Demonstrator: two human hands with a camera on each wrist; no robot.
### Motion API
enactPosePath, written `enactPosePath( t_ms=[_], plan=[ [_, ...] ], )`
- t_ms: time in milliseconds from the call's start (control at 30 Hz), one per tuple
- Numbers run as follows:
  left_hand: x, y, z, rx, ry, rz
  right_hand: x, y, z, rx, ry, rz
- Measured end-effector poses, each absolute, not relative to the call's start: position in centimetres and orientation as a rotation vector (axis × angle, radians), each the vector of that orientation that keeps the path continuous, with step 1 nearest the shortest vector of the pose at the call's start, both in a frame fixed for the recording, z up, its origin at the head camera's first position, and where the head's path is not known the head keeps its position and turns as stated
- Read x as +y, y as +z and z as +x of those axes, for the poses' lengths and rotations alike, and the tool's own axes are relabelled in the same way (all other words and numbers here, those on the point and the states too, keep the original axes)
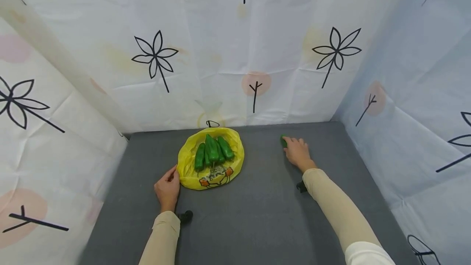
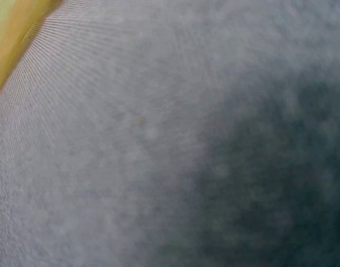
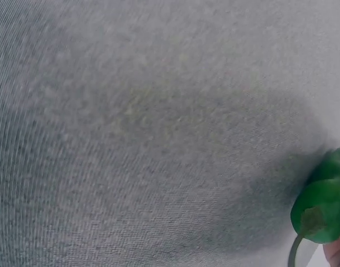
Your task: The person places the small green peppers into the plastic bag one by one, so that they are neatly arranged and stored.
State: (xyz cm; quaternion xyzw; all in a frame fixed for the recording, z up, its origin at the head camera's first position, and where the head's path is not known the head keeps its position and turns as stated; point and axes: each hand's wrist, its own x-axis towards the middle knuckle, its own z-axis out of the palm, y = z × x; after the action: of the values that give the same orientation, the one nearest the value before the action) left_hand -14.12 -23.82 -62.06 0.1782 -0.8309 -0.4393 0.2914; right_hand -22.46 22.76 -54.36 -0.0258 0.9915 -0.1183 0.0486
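Observation:
Several green peppers (image 1: 211, 149) lie together in a yellow plastic bag (image 1: 187, 142), whose rim is rolled open in a round shape. At the bag's left edge, my left hand (image 1: 168, 188) pinches the rim between thumb and fingers. Part of the yellow bag (image 2: 9, 39) also shows in the left wrist view's corner. Toward the back right, my right hand (image 1: 297, 153) grips another green pepper (image 1: 283, 141), mostly covered by the fingers. In the right wrist view this pepper (image 3: 321, 206) shows its stem end, with fingertips (image 3: 338, 255) against it.
The grey cloth-covered table (image 1: 243, 224) extends under both arms. A white patterned sheet (image 1: 220, 52) hangs behind it and at both sides. Dark wrist-camera mounts (image 1: 185, 216) sit beside the wrists.

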Motion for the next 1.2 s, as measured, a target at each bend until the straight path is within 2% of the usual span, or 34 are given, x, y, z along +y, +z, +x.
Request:
enactPosePath(
  t_ms=[433, 1200],
  plan=[
    [-23.7, -62.3, -14.2, -2.227, -1.170, 0.477, 21.2, -54.1, -22.2, 3.058, -0.654, -0.197],
    [-23.9, -62.1, -14.1, -2.217, -1.202, 0.500, 16.8, -50.6, -22.4, 2.784, -1.210, -0.099]
  ],
)
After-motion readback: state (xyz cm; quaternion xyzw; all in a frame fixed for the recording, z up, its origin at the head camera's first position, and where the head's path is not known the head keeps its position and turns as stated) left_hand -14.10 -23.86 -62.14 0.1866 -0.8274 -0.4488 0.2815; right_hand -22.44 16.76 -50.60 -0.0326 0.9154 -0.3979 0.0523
